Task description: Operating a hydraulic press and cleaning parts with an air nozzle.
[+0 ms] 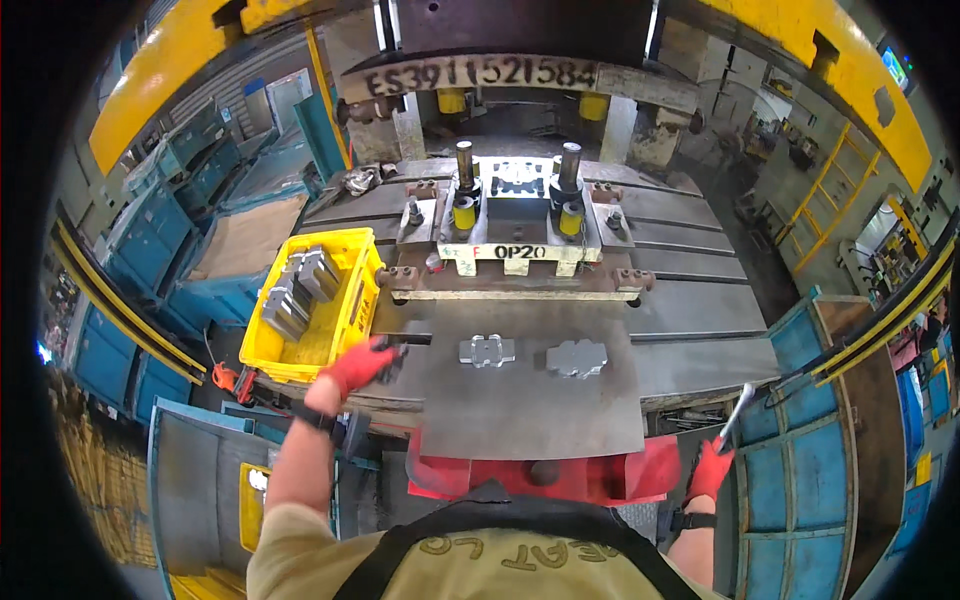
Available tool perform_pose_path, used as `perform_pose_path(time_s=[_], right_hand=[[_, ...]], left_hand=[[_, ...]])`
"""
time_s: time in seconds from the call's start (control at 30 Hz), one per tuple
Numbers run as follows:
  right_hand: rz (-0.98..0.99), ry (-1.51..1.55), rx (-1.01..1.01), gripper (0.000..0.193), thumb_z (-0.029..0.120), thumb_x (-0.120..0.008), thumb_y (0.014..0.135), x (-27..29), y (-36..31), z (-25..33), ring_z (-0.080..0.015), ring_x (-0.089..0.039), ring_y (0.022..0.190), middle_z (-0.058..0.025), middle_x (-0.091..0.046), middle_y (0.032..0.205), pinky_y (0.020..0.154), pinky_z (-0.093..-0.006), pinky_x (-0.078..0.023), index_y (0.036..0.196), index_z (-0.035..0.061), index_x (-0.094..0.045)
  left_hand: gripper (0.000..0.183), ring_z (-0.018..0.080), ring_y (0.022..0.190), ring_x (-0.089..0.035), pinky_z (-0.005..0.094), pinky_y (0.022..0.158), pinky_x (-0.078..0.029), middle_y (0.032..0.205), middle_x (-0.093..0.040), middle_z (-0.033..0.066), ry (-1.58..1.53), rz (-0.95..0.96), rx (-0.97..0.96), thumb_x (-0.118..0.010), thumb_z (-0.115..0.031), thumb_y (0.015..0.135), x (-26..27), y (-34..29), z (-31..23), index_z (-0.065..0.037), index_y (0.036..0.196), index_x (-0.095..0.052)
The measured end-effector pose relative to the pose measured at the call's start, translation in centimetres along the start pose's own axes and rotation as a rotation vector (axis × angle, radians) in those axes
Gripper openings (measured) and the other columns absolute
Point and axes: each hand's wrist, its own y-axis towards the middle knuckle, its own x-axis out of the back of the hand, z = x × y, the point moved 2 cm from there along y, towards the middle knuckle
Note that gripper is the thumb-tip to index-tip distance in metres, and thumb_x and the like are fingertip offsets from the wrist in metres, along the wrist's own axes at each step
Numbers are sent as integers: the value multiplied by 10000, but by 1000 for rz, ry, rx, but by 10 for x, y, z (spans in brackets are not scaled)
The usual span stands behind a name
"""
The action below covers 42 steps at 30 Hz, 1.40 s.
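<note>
My left hand (365, 366), in a red glove with dark fingers, hovers beside the right front corner of a yellow crate (352, 335). Its fingers are stretched out and nothing shows in them. Inside the crate, stamped metal parts (288, 304) stand in rows. My right hand (711, 470), gloved in red too, is low at the right, closed around a silver rod-like tool (739, 412) that points up; its exact kind is unclear. Between the hands, a flat metal part with a raised outline (487, 351) and a second grey metal plate (577, 358) lie apart on a steel sheet (530, 415).
Behind the sheet stands a press die (518, 252) with two guide posts, clamped to the slotted press bed (690, 300). The heavy press ram (520, 80) hangs above. Blue bins (190, 215) stand at left, a blue metal frame (800, 430) at right. A red surface (545, 475) lies in front.
</note>
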Motion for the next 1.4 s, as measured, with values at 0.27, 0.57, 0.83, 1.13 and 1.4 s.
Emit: perform_pose_path(time_s=[0.27, 0.57, 0.83, 1.13, 1.4], right_hand=[[998, 413, 278, 128, 148, -397, 797, -103, -26, 5, -130, -483, 570, -35, -496, 659, 520, -243, -408, 870, 56, -447], [1079, 577, -160, 124, 168, -426, 787, -115, -65, 8, -115, -467, 532, -27, -483, 631, 499, -229, -388, 716, 68, -445], [1167, 275, 527, 215, 128, -290, 827, -124, -34, -42, -154, -512, 714, -54, -526, 825, 631, -253, -409, 923, 29, -454], [1097, 83, 692, 265, 76, -435, 729, -100, -61, 23, -179, -520, 760, -78, -534, 857, 673, -263, -405, 987, 21, -458], [1099, 259, 362, 223, 184, -387, 793, -108, -58, 13, -135, -488, 713, -35, -505, 806, 643, -238, -396, 930, 27, -468]], left_hand=[[298, 210, 790, -502, 290, 678, -393, 850, -535, 110, 270, -345, -424, -528, -275, 700, -3, 144, -144, -45, 889, -509], [532, 296, 955, -447, 325, 792, -366, 1011, -464, 207, 680, -525, -54, -518, -390, 668, 5, 233, -195, 24, 996, -449], [491, 302, 900, -484, 319, 746, -393, 981, -491, 197, 724, -477, -3, -548, -351, 647, 9, 256, -202, 8, 971, -470], [491, 263, 935, -485, 324, 755, -402, 998, -505, 149, 648, -499, 101, -592, -400, 633, 3, 251, -202, -28, 943, -517], [272, 241, 745, -551, 306, 636, -432, 792, -575, 119, 226, -797, -157, -580, -288, 652, 16, 246, -201, -39, 758, -557]])
